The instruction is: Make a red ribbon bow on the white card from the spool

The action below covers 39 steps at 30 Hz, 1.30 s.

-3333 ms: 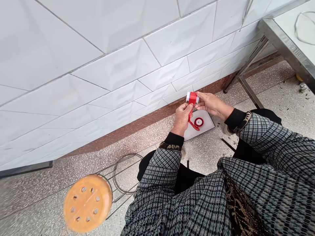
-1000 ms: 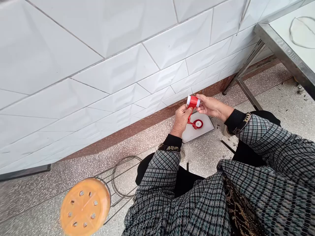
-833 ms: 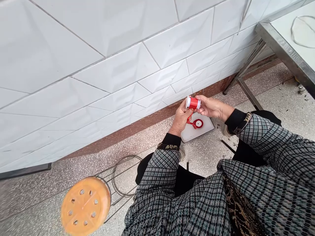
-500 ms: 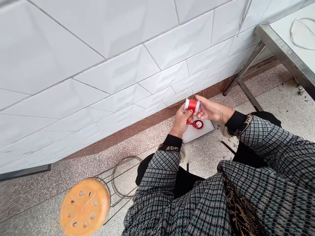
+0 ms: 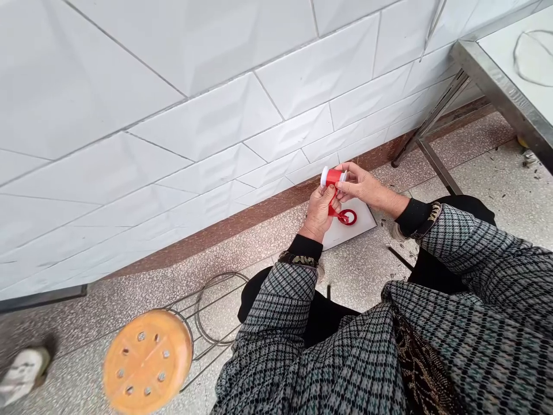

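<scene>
White tiles cover the wall (image 5: 216, 115) on the far side, above a speckled floor (image 5: 358, 274); a metal-edged table (image 5: 496, 78) stands right, an orange stool (image 5: 147, 363) near left. Beneath my hands lies a flat white panel (image 5: 360, 222). My right hand (image 5: 365, 185) grips one end of a white spool (image 5: 324, 176), held above the panel; my left hand (image 5: 318, 210) is closed, its thumb pressing red ribbon (image 5: 333, 177) just below the spool. I judge the work partway: ribbon already bands the spool, while a loose strip and a red coil (image 5: 355, 217) on the panel remain off it.
</scene>
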Motion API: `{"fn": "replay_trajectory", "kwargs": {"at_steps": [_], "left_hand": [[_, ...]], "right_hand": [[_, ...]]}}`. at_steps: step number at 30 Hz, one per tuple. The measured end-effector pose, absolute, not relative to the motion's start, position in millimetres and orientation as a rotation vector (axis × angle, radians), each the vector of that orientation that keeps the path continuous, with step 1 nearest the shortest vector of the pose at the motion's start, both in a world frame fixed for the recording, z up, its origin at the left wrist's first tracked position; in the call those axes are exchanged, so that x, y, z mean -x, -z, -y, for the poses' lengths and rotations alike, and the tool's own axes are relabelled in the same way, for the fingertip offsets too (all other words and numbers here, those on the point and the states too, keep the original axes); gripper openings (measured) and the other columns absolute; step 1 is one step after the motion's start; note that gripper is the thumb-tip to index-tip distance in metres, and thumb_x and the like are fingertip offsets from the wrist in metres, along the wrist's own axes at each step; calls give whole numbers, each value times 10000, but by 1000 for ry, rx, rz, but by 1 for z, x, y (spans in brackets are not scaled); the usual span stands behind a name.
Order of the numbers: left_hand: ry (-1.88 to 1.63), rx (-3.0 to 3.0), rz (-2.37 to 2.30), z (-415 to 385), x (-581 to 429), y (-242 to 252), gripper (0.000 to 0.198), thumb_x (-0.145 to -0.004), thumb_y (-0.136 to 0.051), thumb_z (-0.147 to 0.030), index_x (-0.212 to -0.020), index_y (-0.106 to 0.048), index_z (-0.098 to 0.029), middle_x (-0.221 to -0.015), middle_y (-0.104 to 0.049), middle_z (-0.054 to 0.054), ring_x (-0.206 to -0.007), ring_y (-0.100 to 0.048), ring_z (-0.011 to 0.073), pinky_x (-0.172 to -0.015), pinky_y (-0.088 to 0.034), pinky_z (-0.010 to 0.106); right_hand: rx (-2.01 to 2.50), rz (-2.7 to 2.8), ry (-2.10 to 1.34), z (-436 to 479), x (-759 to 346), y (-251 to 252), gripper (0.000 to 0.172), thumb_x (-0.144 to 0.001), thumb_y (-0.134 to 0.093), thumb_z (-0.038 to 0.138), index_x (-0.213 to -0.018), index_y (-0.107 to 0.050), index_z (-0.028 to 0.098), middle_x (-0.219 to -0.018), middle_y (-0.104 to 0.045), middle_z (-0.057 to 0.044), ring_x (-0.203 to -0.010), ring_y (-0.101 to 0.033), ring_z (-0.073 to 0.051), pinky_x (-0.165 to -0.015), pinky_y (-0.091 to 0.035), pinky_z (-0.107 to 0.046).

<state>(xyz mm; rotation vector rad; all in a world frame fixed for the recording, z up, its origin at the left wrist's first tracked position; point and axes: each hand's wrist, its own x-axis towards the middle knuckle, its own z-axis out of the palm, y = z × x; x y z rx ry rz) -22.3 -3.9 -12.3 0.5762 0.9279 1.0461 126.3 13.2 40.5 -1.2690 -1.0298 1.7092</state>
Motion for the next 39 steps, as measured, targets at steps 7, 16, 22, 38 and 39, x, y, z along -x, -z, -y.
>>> {"fn": "replay_trajectory", "kwargs": {"at_steps": [7,16,22,38,39], "left_hand": [[-1070,-607,-935,3,22,10,625,-649,-935,-641,-795,-508,-209,-508,-438,-117,-392,-368,35,-409,-280,212],[-1007,-654,-986,3,25,7,524,-710,-920,-580,-839,-593,-192,-501,-475,-103,-393,-376,47,-428,-340,222],[-962,-684,-1014,3,28,8,522,-705,-910,-598,-774,-603,-182,-454,-441,-94,-384,-363,47,-426,-307,218],[-1014,-757,-944,4,25,9,534,-755,-865,-643,-779,-588,-187,-516,-489,-72,-463,-430,63,-503,-374,223],[-1006,-758,-955,5,24,9,539,-751,-861,-654,-782,-588,-191,-498,-467,-81,-443,-396,61,-482,-346,224]], "right_hand": [[1238,1041,-1693,-15,-127,-36,319,-849,-758,79,-1087,-602,225,-875,-703,29,-664,-690,-111,-605,-621,-214],[1292,921,-1720,-17,-129,-42,227,-930,-732,102,-1060,-575,202,-760,-670,53,-573,-684,-104,-561,-609,-199],[1312,837,-1767,-20,-130,-45,168,-982,-705,104,-1043,-573,187,-750,-682,44,-557,-700,-104,-543,-617,-192],[1401,681,-1741,-23,-127,-46,76,-1070,-596,124,-1009,-587,168,-725,-693,19,-512,-673,-80,-526,-589,-156],[1407,667,-1747,-23,-127,-46,100,-1080,-582,128,-988,-584,167,-717,-689,18,-503,-668,-78,-521,-583,-152]]}}
